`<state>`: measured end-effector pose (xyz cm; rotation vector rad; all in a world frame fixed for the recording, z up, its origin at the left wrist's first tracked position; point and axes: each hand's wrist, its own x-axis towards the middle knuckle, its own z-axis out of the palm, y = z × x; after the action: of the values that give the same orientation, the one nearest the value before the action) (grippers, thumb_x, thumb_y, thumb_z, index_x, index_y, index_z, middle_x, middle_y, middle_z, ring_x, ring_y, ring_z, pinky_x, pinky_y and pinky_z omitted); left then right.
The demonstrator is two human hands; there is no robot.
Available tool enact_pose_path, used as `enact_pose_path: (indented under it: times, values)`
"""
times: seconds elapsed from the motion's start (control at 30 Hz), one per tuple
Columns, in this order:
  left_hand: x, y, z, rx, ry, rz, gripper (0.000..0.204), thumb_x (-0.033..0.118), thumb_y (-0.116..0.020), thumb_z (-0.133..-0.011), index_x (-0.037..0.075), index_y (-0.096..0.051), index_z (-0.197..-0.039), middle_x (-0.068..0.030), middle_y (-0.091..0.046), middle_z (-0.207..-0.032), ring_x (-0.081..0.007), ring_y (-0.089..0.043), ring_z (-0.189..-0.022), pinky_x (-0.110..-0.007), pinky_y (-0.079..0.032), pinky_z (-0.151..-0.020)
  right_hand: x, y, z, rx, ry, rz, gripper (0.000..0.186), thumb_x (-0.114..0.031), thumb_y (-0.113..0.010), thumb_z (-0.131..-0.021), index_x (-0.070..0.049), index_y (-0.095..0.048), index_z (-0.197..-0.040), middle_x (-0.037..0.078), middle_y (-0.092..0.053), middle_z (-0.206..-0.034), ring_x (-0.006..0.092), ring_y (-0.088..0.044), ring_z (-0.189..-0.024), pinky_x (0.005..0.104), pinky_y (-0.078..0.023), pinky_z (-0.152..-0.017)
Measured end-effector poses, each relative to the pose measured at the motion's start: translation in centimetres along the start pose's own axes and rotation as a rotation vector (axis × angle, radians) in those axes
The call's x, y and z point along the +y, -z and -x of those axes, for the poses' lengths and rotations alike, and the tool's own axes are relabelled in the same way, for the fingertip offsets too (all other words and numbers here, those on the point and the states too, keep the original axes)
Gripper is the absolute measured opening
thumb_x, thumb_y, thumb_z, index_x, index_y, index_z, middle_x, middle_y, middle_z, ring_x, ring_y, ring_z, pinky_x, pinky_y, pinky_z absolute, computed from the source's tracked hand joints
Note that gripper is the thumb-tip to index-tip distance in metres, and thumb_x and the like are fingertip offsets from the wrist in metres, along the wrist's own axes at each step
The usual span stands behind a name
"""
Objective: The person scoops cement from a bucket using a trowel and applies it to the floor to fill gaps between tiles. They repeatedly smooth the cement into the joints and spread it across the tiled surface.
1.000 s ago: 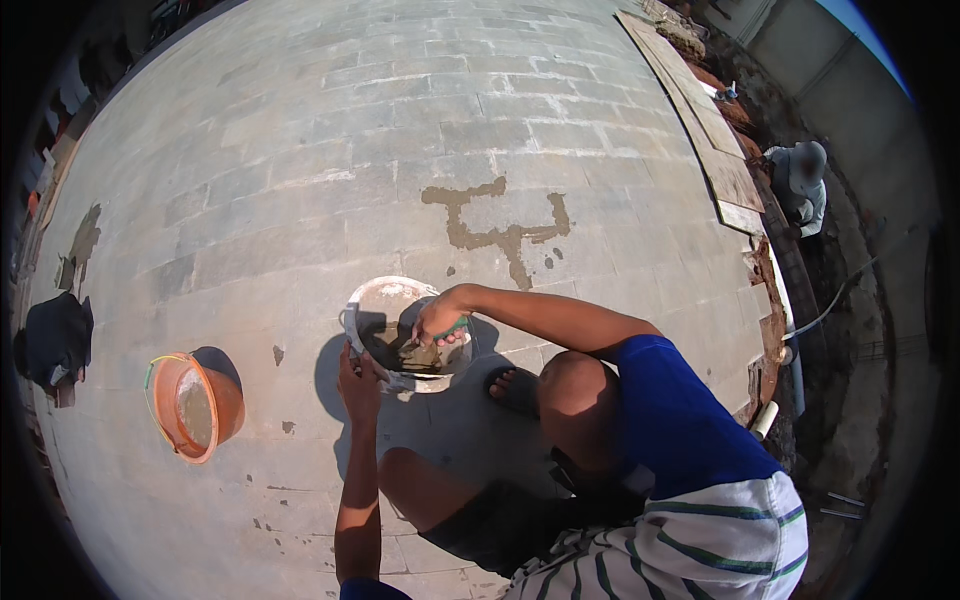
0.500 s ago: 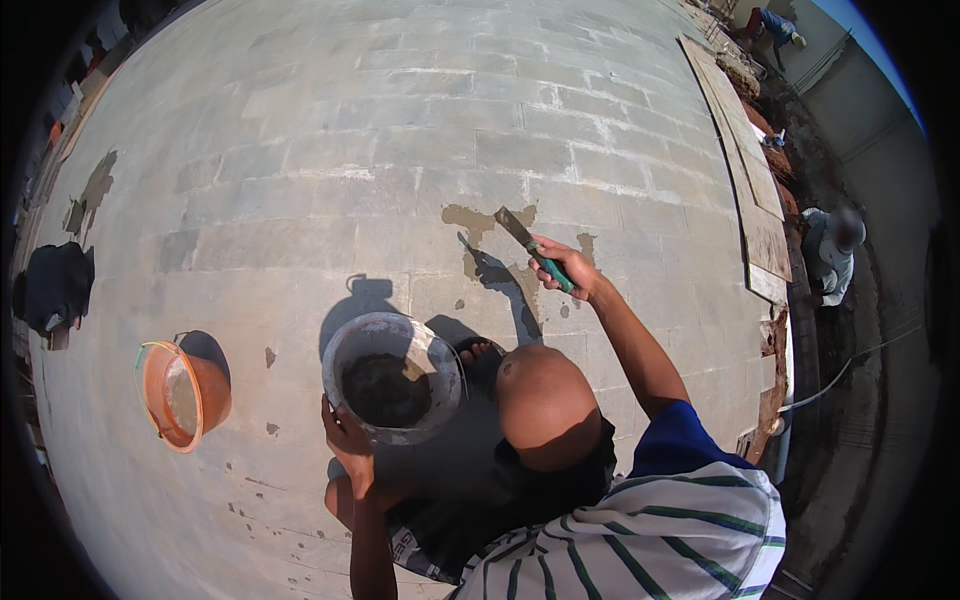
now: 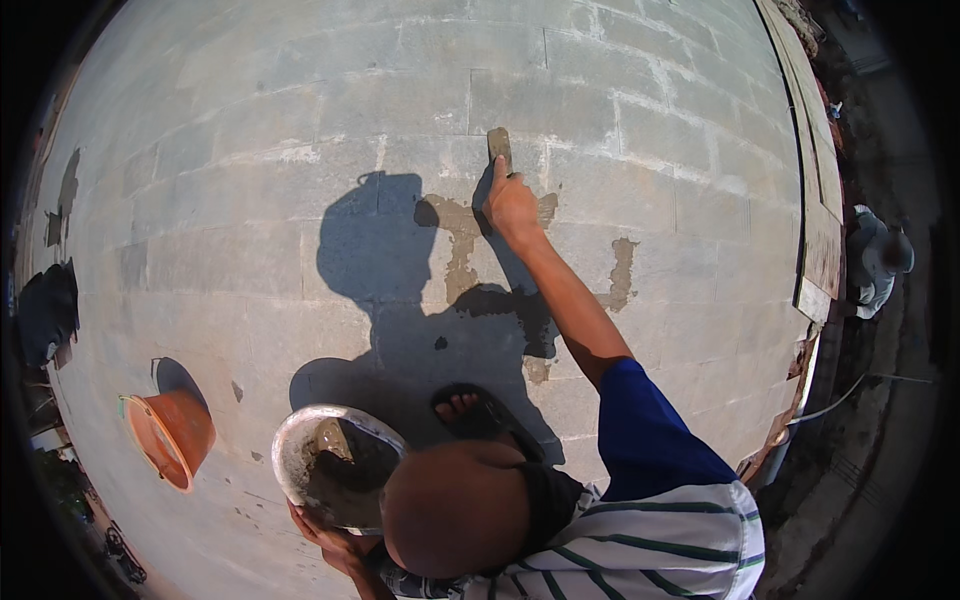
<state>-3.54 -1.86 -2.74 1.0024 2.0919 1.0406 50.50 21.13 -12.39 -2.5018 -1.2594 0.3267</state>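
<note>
My right hand (image 3: 512, 207) is closed on a putty knife (image 3: 499, 146) with a green handle, now hidden by the hand. One finger stretches along the tool, and its flat, mortar-smeared blade points away, over or against the grey block paving (image 3: 400, 110). Close to my knee stands a mortar-crusted bucket (image 3: 287, 447) holding wet grey mortar (image 3: 345, 490). My left hand (image 3: 328, 538) grips its near left side, and the bucket leans a little. Damp mortar patches (image 3: 462, 250) mark the joints just nearer than the knife.
An orange bucket (image 3: 190, 432) lies tilted at the left, with a dark bundle (image 3: 48, 312) beyond it. Boards (image 3: 822, 215) run along the right edge, beside a lower trench where another person (image 3: 880, 262) crouches. My sandalled foot (image 3: 460, 405) is beside the mortar bucket.
My right hand has moved farther forward with the putty knife, turning its blade straight ahead. My body leans forward, and the bucket in my left hand now tilts more.
</note>
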Motion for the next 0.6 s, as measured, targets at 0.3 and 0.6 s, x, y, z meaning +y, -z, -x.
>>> enact_pose_path:
  times: [0.3, 0.6]
  values:
    - [2.4, -1.2, -5.1, -0.084, -0.035, 0.145, 0.045, 0.035, -0.045, -0.097, 0.0, -0.053, -0.125, -0.0137, -0.055, -0.121, -0.0242, -0.053, -0.107, -0.037, -0.043, -0.093, 0.2, 8.1, -3.6, -0.121, 0.209, 0.139, 0.051, -0.013, -0.052, -0.083, -0.007, -0.045, -0.134, 0.025, -0.064, -0.095, 0.0396, -0.064, -0.089, 0.0447, -0.052, -0.078]
    - [6.6, -3.7, -9.3, -0.107, 0.032, 0.118, 0.032, 0.03, -0.057, -0.094, 0.001, -0.064, -0.105, 0.0033, -0.056, -0.08, -0.0058, -0.047, -0.073, -0.02, -0.038, -0.065, 3.9, 13.2, -3.1, -0.557, 0.236, 0.461, 0.04, -0.021, -0.044, -0.093, -0.021, -0.049, -0.133, 0.018, -0.066, -0.094, 0.0327, -0.066, -0.083, 0.0423, -0.052, -0.073]
